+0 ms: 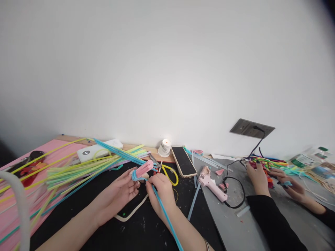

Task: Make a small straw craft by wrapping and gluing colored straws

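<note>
Between the fingers of my left hand is a pink pipe-cleaner bundle, tilted up to the right. A blue pipe cleaner is wound around its lower end. My right hand pinches that blue strand close beside the bundle, and its loose length runs down over my forearm to the bottom edge. Behind the bundle, more blue pipe cleaners lie slantwise. Yellow-handled scissors rest just past my right hand, partly hidden.
Pastel pipe cleaners spread across the left. A white paper cup, a phone and a pink glue gun with a black cord stand or lie toward the right. Another person's hands work at far right, near a plastic bottle.
</note>
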